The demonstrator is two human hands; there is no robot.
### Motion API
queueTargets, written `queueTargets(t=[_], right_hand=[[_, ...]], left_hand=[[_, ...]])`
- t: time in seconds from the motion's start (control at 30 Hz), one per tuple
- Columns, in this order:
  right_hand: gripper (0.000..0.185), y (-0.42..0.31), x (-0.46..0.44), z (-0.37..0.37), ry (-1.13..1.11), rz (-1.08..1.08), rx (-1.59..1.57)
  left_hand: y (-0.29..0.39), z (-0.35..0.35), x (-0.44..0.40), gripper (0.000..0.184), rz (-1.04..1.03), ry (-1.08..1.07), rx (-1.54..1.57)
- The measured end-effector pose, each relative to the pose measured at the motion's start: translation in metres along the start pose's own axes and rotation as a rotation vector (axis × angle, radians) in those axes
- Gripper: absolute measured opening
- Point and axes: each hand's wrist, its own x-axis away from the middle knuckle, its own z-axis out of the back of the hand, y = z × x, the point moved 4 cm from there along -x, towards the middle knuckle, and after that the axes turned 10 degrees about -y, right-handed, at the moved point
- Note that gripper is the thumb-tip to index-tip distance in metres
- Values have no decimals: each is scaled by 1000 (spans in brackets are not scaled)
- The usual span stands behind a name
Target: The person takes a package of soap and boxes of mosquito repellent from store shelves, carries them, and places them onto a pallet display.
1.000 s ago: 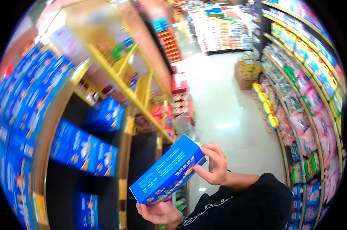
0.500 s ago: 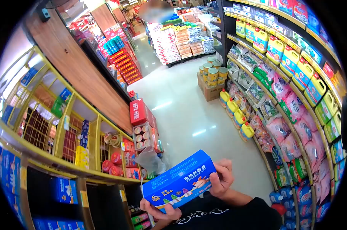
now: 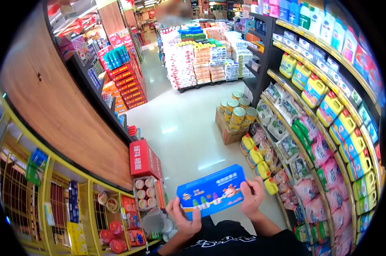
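A blue box of mosquito repellent liquid (image 3: 214,190) is held up in front of my chest. Its broad printed face, with small coloured bottles and a cartoon figure, is turned toward me. My left hand (image 3: 184,218) grips the lower left corner, thumb on the front. At the right end, my right hand (image 3: 252,196) is closed on the box, its thumb pressed to the front near the edge. Fingers behind the box are partly hidden.
Shelves of yellow detergent jugs (image 3: 316,90) and pink bags (image 3: 321,149) line the right. Large cans (image 3: 237,115) stand on a carton beside them. On the left are a yellow wire rack (image 3: 89,217) and a red carton (image 3: 144,158). Stacked packs (image 3: 203,64) stand farther down the aisle.
The box has moved slightly right and turned so its broad front faces me more directly. Both hands keep hold of it. My view has shifted, showing more of the aisle ahead.
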Motion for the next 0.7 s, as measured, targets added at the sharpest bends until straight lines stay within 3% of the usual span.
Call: queueTargets(t=[0.1,0.33,0.47,0.5,0.7], right_hand=[[7,31,-68,-1,150,-20,-1],[9,172,-184,-19,337,-268,-289],[10,215,-282,-42,343,-217,-271],[11,258,-302,-40,329,-211,-277],[10,292,-481,-112,217,-47,-159]], left_hand=[[-26,-34,-73,81,-167,-148,-49],[-93,-110,-212,87,-276,-385,-75],[-152,-162,-292,84,-295,-434,-121],[-164,-173,-316,83,-304,-451,-145],[-243,-206,-458,82,-279,-420,-209]])
